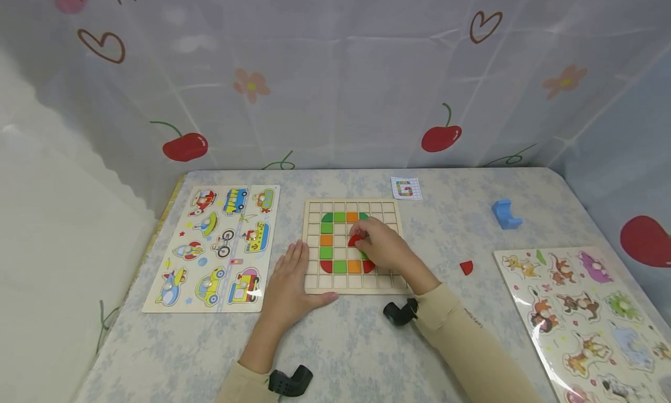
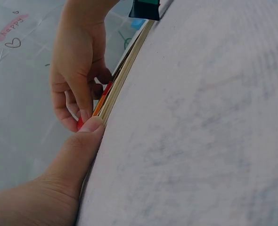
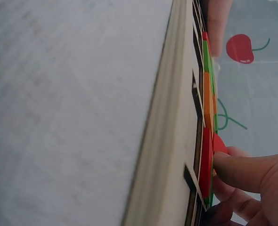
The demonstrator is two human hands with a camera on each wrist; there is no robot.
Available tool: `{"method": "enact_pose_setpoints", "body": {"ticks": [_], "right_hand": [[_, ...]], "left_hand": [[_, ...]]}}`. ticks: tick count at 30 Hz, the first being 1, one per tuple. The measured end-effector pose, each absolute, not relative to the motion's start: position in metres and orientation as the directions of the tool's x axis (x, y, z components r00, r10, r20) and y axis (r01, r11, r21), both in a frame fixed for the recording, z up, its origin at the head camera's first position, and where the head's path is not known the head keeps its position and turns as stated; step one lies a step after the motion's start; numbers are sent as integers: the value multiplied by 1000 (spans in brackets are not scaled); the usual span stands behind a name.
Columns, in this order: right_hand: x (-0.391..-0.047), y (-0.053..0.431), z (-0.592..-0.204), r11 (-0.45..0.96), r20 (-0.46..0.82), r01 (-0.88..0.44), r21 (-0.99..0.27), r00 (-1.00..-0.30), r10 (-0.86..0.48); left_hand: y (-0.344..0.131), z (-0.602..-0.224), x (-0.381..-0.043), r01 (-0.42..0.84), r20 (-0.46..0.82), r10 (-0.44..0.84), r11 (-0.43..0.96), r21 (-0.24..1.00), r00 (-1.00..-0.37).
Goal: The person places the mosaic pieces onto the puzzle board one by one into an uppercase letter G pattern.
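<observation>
A wooden grid board [image 1: 313, 283] lies in the middle of the table, with green, orange and red tiles set in some squares. My right hand [image 1: 385, 244] pinches a red quarter-round tile [image 1: 353, 240] between thumb and fingers, low over the inner squares. In the right wrist view the red tile [image 3: 219, 143] shows beside the thumb; it cannot be told whether it touches the board. My left hand [image 1: 290, 283] rests at the board's left edge, fingers straight, thumb [image 2: 89, 126] along the near edge. The right hand partly hides the tiles on the board's right side.
Another red quarter-round tile [image 1: 466, 267] lies to the right. Behind the board is a small pattern card [image 1: 406, 188]. A blue holder [image 1: 505, 214] stands at the back right. A vehicle puzzle [image 1: 196, 263] lies left, an animal puzzle [image 1: 568, 327] right.
</observation>
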State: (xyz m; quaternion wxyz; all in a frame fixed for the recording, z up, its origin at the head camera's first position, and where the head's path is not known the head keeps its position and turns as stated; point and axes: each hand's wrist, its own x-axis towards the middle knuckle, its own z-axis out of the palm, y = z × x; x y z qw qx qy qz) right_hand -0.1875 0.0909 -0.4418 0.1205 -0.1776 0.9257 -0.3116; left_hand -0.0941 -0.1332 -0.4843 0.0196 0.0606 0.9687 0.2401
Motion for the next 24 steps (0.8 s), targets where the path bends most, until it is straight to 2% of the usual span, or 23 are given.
{"method": "enact_pose_setpoints", "body": {"ticks": [16,24], "right_hand": [[-182,95,-439,761,-101,-276,-587,-908,-407],[-172,113,-429,749,-97,-242,-616,-921,-378]], "left_hand": [[-131,-486,-93,113,2,127,869,483,-992],[-132,-487,-93,105,-8,123,875,472,-992]]}}
